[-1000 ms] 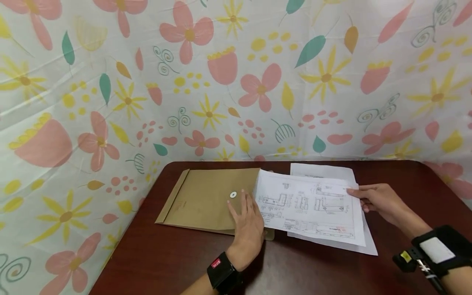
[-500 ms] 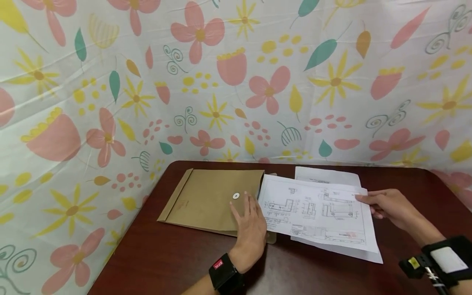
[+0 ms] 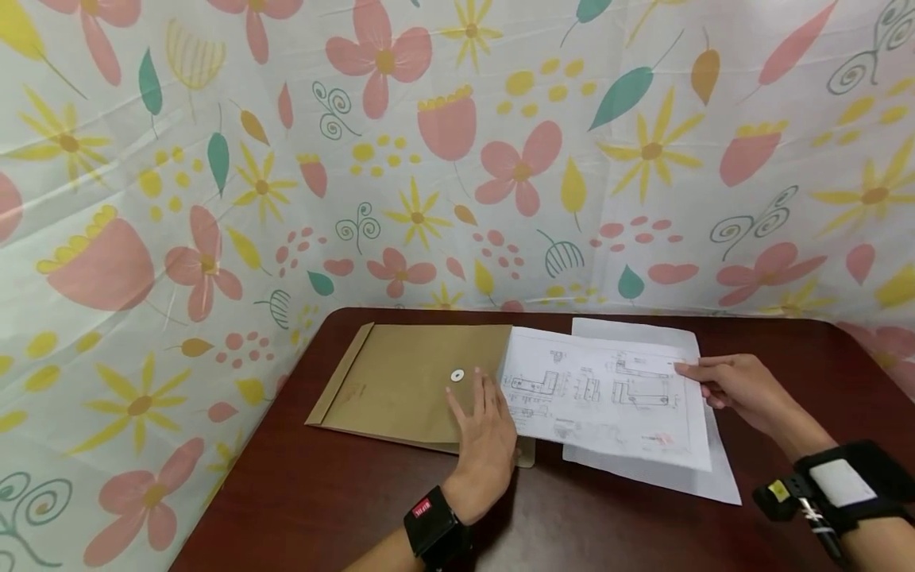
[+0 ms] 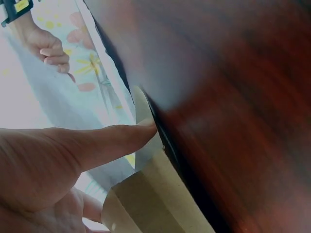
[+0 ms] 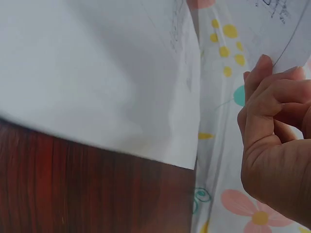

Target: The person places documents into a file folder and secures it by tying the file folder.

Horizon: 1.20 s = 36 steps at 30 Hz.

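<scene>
Left hand: your left hand point(image 3: 484, 445) lies flat, fingers straight, pressing on the near right corner of the brown envelope point(image 3: 407, 383); in the left wrist view the thumb point(image 4: 104, 141) touches the envelope's edge at the table rim.
Right hand: your right hand point(image 3: 736, 387) pinches the right edge of the drawing sheet point(image 3: 604, 395), thumb on top and fingers curled under it; the right wrist view shows the curled fingers point(image 5: 272, 104) against the paper.
Drawing sheet: it carries line drawings and a title block, is lifted slightly off the stack, and its left edge overlaps the right end of the envelope, just beside your left fingertips.
Paper stack: white sheets point(image 3: 672, 477) lie flat under the drawing sheet, on the right half of the table.
Envelope: it lies flat on the left half of the dark red table point(image 3: 322, 508), with a white round button clasp point(image 3: 457, 375) near your left fingertips.
Backdrop: a flowered cloth point(image 3: 457, 159) hangs behind and to the left of the table.
Wrists: you wear a black watch point(image 3: 436, 528) on the left and a black camera strap point(image 3: 836, 485) on the right.
</scene>
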### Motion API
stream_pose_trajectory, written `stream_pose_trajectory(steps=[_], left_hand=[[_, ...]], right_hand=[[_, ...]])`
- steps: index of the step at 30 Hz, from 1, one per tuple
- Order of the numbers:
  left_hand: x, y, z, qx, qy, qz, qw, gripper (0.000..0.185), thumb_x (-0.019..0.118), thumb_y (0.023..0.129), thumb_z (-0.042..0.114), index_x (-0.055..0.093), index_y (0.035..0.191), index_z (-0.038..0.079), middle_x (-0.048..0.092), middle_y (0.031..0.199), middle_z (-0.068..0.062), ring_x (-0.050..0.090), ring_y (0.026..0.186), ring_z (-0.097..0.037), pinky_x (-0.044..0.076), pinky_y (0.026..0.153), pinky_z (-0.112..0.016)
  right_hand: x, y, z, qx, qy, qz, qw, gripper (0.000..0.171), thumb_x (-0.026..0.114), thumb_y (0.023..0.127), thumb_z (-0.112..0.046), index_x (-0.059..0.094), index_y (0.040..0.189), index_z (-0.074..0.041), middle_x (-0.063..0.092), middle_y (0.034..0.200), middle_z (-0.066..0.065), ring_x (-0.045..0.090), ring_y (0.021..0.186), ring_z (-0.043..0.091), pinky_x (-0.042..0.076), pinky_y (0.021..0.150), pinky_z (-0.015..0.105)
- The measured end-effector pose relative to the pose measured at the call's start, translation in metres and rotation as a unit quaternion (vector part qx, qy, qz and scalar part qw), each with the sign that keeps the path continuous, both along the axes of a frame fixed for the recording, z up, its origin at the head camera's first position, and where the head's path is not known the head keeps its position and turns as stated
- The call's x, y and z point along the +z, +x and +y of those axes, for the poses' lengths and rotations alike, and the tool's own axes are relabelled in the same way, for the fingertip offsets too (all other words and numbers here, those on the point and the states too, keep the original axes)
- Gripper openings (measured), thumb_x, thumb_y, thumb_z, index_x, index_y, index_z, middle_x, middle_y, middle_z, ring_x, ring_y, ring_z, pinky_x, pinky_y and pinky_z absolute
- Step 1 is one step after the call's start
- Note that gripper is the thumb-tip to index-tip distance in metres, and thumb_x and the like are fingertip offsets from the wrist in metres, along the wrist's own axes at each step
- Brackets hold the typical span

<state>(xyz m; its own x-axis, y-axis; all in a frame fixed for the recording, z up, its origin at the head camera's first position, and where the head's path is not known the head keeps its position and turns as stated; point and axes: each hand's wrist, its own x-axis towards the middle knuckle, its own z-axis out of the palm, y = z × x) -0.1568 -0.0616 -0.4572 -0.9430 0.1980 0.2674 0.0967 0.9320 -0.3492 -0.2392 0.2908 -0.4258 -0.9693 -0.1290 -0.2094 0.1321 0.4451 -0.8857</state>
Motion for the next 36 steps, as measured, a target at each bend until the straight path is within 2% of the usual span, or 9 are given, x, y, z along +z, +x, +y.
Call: stream_pose_trajectory(steps=[3,10,17,24,29,36], left_hand=[[-0.001,0.0,0.0,-0.001,0.006,-0.003,1.0,0.099,0.08,0.07,0.06,0.049,0.144,0.002,0.043,0.152,-0.017,0.028,0.149,-0.033,0.032,0.107,-0.067],[-0.002,0.0,0.0,0.005,-0.001,0.003,1.0,0.099,0.079,0.07,0.062,0.049,0.144,0.003,0.044,0.151,-0.017,0.029,0.148,-0.031,0.033,0.106,-0.067],[-0.001,-0.001,0.0,0.005,-0.004,0.003,1.0,0.088,0.079,0.076,0.051,0.05,0.144,0.002,0.044,0.152,-0.017,0.03,0.148,-0.031,0.033,0.106,-0.066],[-0.001,-0.001,0.0,0.002,-0.007,-0.002,1.0,0.101,0.078,0.07,0.064,0.048,0.146,0.004,0.043,0.153,-0.016,0.029,0.149,-0.03,0.032,0.107,-0.066],[-0.002,-0.001,-0.001,0.002,0.002,-0.021,0.9998,0.095,0.079,0.075,0.055,0.045,0.147,0.004,0.039,0.155,-0.016,0.025,0.15,-0.031,0.03,0.108,-0.067],[0.0,-0.001,-0.002,-0.003,0.001,-0.029,0.9996,0.088,0.079,0.078,0.046,0.045,0.148,0.006,0.038,0.156,-0.016,0.024,0.151,-0.031,0.031,0.108,-0.067]], right_hand=[[-0.003,-0.004,-0.004,-0.001,-0.015,-0.006,1.0,0.043,0.061,0.097,-0.041,0.063,0.104,0.002,0.054,0.066,-0.004,0.045,0.053,0.011,0.039,0.053,0.031],[-0.005,-0.015,-0.022,0.011,-0.012,0.01,1.0,0.049,0.06,0.098,-0.039,0.059,0.114,0.008,0.056,0.067,-0.004,0.045,0.053,0.01,0.038,0.052,0.028],[-0.002,-0.022,-0.038,0.008,-0.018,0.008,1.0,0.048,0.063,0.097,-0.036,0.057,0.114,0.008,0.053,0.064,-0.006,0.046,0.054,0.005,0.039,0.051,0.023],[0.001,-0.029,-0.056,0.021,-0.013,0.025,0.999,0.042,0.061,0.099,-0.03,0.057,0.111,0.01,0.054,0.066,-0.005,0.047,0.054,0.005,0.041,0.051,0.022],[-0.001,-0.035,-0.074,0.014,-0.024,0.021,0.999,0.04,0.06,0.099,-0.025,0.056,0.114,0.012,0.055,0.066,-0.006,0.048,0.054,0.004,0.041,0.051,0.021],[-0.003,-0.041,-0.094,0.009,-0.023,0.024,0.999,0.041,0.059,0.1,-0.023,0.055,0.118,0.013,0.054,0.062,-0.006,0.048,0.052,0.004,0.043,0.051,0.02]])
